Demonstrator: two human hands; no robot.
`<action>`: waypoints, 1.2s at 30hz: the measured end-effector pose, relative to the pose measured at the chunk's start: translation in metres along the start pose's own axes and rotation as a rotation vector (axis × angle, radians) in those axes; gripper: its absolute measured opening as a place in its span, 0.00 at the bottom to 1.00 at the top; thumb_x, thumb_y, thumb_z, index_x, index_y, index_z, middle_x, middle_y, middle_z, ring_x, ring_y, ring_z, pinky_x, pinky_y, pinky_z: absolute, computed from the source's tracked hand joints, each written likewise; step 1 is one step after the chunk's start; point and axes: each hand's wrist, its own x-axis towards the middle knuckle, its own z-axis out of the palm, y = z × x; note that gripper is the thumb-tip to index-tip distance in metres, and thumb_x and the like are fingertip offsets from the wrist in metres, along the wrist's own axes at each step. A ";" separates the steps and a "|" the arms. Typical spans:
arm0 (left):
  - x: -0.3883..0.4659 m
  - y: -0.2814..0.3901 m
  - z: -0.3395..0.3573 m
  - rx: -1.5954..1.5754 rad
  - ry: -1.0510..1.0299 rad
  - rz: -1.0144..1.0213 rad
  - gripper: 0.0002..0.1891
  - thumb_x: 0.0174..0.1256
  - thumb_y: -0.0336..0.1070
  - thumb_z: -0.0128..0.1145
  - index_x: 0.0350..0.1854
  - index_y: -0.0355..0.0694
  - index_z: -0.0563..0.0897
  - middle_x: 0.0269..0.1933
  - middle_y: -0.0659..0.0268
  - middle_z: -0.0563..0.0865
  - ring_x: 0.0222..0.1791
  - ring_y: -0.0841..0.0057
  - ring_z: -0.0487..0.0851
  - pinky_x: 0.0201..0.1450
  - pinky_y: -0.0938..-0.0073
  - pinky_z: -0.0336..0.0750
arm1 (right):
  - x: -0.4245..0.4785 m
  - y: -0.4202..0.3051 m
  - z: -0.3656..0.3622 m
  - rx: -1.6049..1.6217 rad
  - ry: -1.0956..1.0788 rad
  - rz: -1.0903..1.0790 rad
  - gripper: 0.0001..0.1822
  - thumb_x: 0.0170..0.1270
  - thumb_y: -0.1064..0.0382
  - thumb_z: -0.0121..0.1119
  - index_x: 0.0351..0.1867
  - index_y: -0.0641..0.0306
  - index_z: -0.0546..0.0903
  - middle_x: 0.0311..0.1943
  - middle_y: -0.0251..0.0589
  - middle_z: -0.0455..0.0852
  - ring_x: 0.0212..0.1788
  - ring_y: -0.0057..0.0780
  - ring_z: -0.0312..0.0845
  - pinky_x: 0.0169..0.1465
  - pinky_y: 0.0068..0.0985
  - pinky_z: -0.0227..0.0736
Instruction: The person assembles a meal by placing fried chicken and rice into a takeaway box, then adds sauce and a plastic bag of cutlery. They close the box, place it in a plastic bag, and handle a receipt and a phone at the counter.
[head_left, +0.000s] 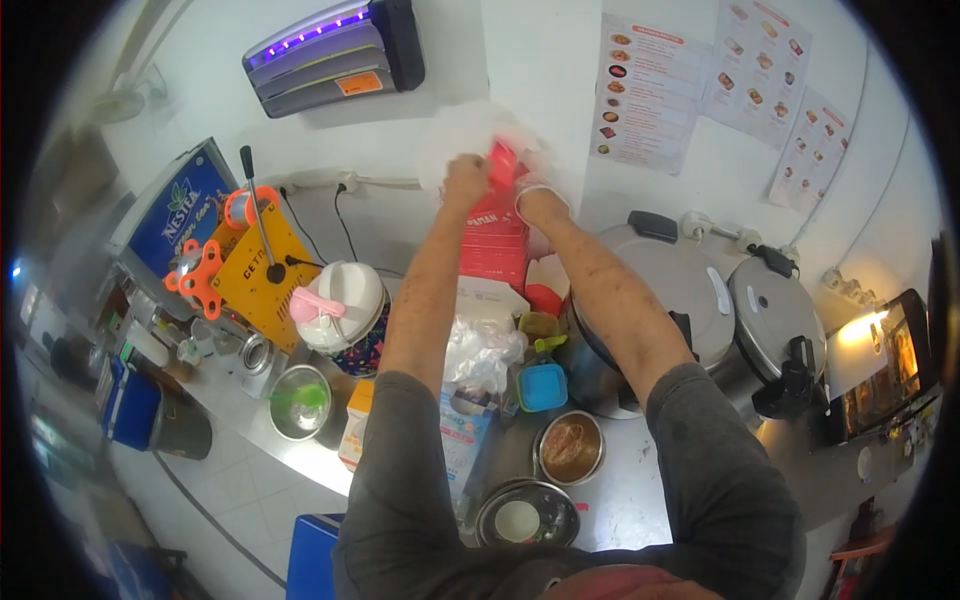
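Both my arms reach forward to a tall stack of red printed cartons (493, 251) against the wall. My left hand (466, 181) is curled at the stack's upper left, closed on thin clear plastic (461, 127) that spreads around the top. My right hand (541, 204) is at the upper right, with clear plastic around its wrist; its fingers are blurred and partly hidden. Between the hands, a red carton piece (502, 163) stands up, blurred. I cannot tell which hand touches it. Below the stack lies a bundle of white plastic bags (480, 349).
Two large lidded metal pots (660, 277) (776, 307) stand right. Nearer are a blue-lidded container (543, 388), a metal bowl with food (571, 448) and nested bowls (517, 499). Left are a white-lidded jar (346, 300), a metal bowl (300, 412) and a yellow lever machine (262, 274).
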 end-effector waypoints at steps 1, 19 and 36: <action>0.011 0.022 -0.023 -0.144 -0.016 -0.125 0.14 0.67 0.40 0.55 0.33 0.32 0.84 0.30 0.56 0.88 0.36 0.59 0.88 0.40 0.62 0.80 | 0.003 0.013 0.000 -0.033 0.007 -0.012 0.18 0.71 0.57 0.43 0.50 0.64 0.80 0.54 0.54 0.81 0.54 0.53 0.79 0.58 0.45 0.72; -0.374 0.424 -0.032 -0.093 -0.261 1.068 0.26 0.62 0.52 0.63 0.58 0.43 0.76 0.55 0.62 0.77 0.55 0.67 0.76 0.63 0.55 0.63 | -0.612 0.132 -0.075 0.800 0.779 0.743 0.19 0.68 0.53 0.58 0.48 0.68 0.80 0.44 0.44 0.84 0.48 0.29 0.80 0.50 0.29 0.77; -0.752 0.766 0.260 -1.202 -1.014 -0.234 0.23 0.81 0.47 0.35 0.68 0.37 0.63 0.54 0.58 0.79 0.53 0.75 0.78 0.57 0.73 0.72 | -1.130 0.232 -0.318 0.507 1.137 1.156 0.34 0.77 0.39 0.36 0.65 0.69 0.71 0.60 0.45 0.78 0.62 0.33 0.72 0.66 0.29 0.64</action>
